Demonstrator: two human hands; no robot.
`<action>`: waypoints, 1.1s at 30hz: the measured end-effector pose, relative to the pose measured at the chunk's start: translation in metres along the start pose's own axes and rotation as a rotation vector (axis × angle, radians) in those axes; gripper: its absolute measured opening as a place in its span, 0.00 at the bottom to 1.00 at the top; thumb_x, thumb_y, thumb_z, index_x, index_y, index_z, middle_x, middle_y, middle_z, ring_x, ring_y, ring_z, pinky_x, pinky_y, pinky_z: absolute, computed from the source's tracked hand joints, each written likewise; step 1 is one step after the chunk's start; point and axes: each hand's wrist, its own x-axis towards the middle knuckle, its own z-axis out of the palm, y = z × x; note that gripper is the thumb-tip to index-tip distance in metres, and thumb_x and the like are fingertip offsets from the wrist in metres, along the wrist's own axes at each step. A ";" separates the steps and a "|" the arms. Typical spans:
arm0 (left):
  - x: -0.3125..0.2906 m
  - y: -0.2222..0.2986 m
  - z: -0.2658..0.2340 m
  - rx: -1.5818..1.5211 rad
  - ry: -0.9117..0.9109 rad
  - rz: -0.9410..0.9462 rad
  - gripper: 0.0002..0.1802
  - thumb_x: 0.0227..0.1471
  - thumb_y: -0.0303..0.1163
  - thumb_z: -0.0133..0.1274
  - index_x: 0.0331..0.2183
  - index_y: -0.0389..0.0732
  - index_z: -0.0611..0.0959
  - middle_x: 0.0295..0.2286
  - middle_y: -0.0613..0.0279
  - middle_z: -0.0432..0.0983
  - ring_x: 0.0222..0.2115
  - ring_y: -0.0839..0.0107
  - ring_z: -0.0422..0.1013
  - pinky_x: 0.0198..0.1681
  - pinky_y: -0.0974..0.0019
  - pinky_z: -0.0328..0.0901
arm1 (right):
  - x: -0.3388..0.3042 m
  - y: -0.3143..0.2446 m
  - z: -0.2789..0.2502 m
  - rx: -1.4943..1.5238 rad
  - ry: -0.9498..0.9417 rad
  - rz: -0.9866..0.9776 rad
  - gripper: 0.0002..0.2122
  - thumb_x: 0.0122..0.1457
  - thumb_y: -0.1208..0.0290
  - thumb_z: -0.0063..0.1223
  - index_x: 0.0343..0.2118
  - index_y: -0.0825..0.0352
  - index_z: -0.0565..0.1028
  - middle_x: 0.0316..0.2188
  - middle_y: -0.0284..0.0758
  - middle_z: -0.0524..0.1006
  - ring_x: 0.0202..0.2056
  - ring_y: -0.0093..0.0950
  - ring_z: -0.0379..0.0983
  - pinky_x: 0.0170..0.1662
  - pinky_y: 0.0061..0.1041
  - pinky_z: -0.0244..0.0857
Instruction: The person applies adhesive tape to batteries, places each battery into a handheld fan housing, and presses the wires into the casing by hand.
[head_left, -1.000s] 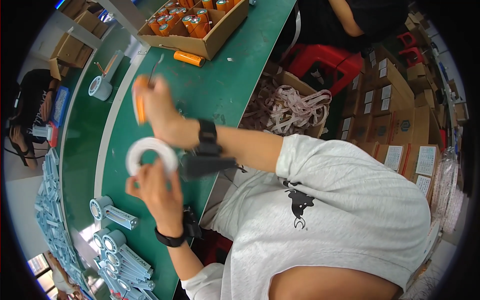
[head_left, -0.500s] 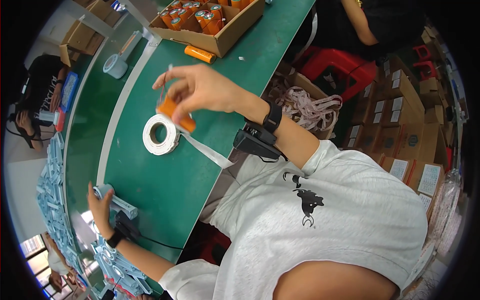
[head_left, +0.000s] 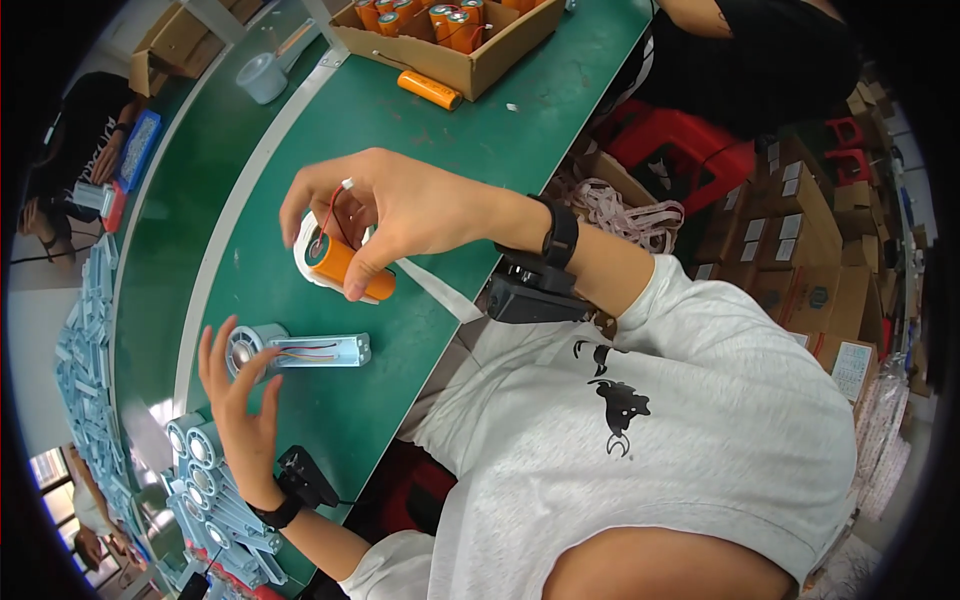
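My right hand (head_left: 395,205) holds an orange cylindrical battery (head_left: 345,268) between thumb and fingers, tilted above the table. From its end a thin red and dark lead rises to a small white plug. Behind that hand, partly covered, lies a roll of white tape (head_left: 308,262), its loose strip running to the table's edge. My left hand (head_left: 242,410) is open, fingers spread, beside the round head of a light-blue handheld fan housing (head_left: 345,351). The handle's hollow side faces up, with red and dark wires inside. Whether a fingertip touches the head, I cannot tell.
A cardboard box (head_left: 478,72) of orange batteries stands at the far end of the green table (head_left: 490,140), with one battery (head_left: 430,89) lying before it. Several blue fan housings (head_left: 205,480) are stacked at lower left. A red stool (head_left: 690,145) and cartons stand to the right.
The fan housing has come farther onto the table and now shows its hollow, wired side. My left hand has moved right, nearer the tape. The right hand has lowered slightly with the battery.
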 end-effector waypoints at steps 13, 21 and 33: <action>0.010 0.025 0.034 0.092 0.067 0.019 0.10 0.39 0.23 0.53 0.29 0.36 0.71 0.45 0.56 0.62 0.51 0.56 0.55 0.55 0.47 0.47 | 0.012 0.012 0.048 -0.432 -0.172 -0.240 0.12 0.38 0.80 0.56 0.29 0.68 0.69 0.23 0.34 0.68 0.24 0.28 0.67 0.26 0.23 0.62; 0.003 0.007 0.036 -0.447 0.145 -0.129 0.10 0.40 0.21 0.53 0.26 0.36 0.68 0.41 0.58 0.66 0.49 0.56 0.59 0.52 0.54 0.50 | -0.006 0.010 0.054 -0.762 -0.284 -0.282 0.12 0.42 0.80 0.53 0.32 0.68 0.68 0.23 0.38 0.64 0.25 0.37 0.67 0.26 0.34 0.62; -0.002 0.009 0.048 -0.639 0.317 -0.236 0.06 0.47 0.19 0.45 0.30 0.36 0.67 0.39 0.54 0.68 0.46 0.58 0.63 0.43 0.65 0.60 | 0.039 0.010 0.067 -0.917 -0.631 -0.211 0.05 0.47 0.78 0.47 0.29 0.70 0.69 0.24 0.43 0.70 0.27 0.40 0.70 0.27 0.36 0.64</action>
